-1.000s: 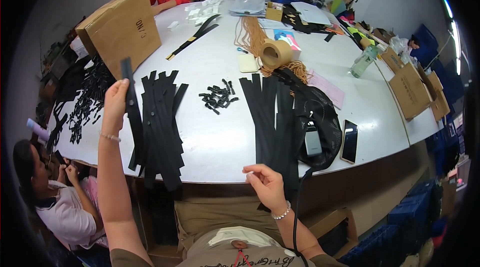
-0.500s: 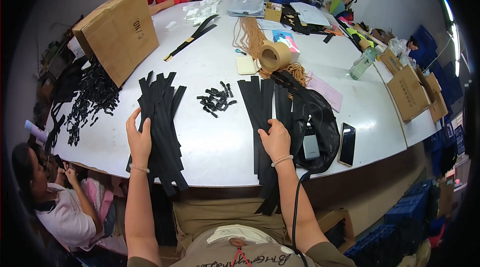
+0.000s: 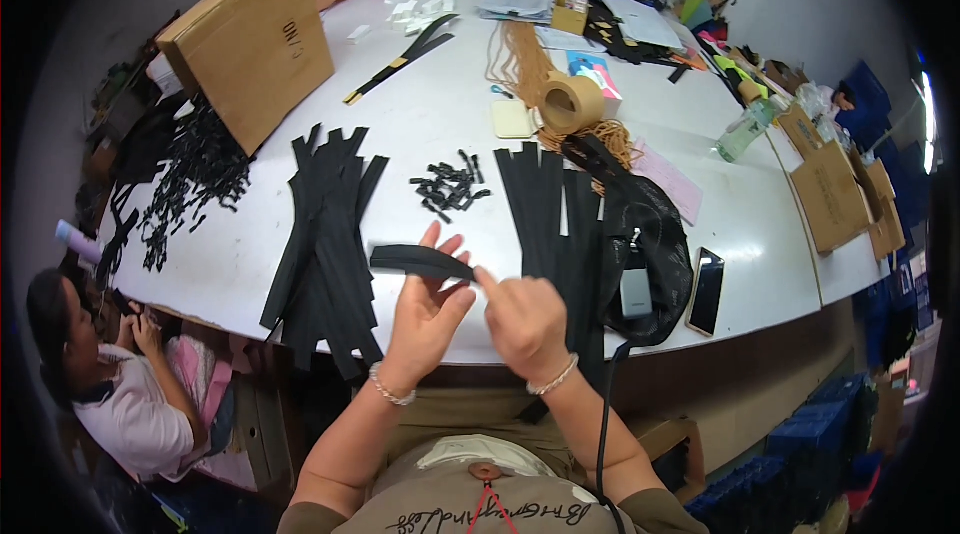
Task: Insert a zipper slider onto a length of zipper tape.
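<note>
A short length of black zipper tape (image 3: pixel 415 259) is held out above the near part of the white table. It runs across the fingers of my left hand (image 3: pixel 420 324), two fingertips showing beyond its far edge and the thumb apart below it. At its right end my right hand (image 3: pixel 525 324) has its fingers curled, with the index finger and thumb on the tape. Left of my hands lies a loose pile of black zipper tapes (image 3: pixel 330 234). A second bundle of black tapes (image 3: pixel 540 214) is to the right, partly behind my right hand. Beyond sits a small heap of black pieces (image 3: pixel 450 186).
A cardboard box (image 3: pixel 265 54) leans over a large black heap of small parts (image 3: pixel 200 164) at left. A black mesh bag (image 3: pixel 645 244) and a phone (image 3: pixel 706 291) lie right. Farther back are a tape roll (image 3: pixel 572 104) and a bottle (image 3: pixel 745 129). Another person (image 3: pixel 130 374) sits at left.
Both hands have left the two tape piles and come together in the middle. A black zipper tape is now between them. The view has shifted slightly.
</note>
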Action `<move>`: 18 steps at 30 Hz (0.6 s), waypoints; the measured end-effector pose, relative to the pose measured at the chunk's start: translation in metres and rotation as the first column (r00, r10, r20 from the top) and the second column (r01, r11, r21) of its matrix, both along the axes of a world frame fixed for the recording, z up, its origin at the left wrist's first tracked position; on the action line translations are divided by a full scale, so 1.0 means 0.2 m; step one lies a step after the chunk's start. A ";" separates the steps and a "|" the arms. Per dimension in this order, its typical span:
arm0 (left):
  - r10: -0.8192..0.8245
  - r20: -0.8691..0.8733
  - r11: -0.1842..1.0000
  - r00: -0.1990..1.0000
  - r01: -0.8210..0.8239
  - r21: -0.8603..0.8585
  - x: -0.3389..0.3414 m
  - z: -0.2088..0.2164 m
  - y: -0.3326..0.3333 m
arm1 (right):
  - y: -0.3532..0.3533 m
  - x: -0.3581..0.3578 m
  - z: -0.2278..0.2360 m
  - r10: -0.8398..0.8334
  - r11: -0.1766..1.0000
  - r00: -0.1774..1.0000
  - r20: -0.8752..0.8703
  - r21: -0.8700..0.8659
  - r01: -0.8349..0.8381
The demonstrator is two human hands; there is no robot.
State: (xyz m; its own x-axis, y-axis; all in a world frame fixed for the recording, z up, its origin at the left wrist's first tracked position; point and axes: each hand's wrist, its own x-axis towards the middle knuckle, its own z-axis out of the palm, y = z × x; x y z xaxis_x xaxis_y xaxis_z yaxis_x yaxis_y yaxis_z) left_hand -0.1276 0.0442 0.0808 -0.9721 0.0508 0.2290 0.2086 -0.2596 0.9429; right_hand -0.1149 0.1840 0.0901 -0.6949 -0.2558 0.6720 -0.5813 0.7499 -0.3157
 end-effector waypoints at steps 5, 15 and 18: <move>-0.063 0.236 0.978 0.970 0.013 0.210 0.02 0.01 -0.17 | -0.09 0.11 -0.10 0.187 0.980 0.974 0.125 -0.090 -0.177; -0.484 0.447 0.874 0.752 0.388 0.292 0.29 0.02 -0.38 | 0.02 0.14 -0.16 0.250 0.862 0.846 0.471 -0.507 0.028; -0.539 0.458 0.842 0.706 0.452 0.295 0.34 0.02 -0.34 | -0.07 0.13 -0.09 0.540 0.569 0.712 0.448 -0.818 0.083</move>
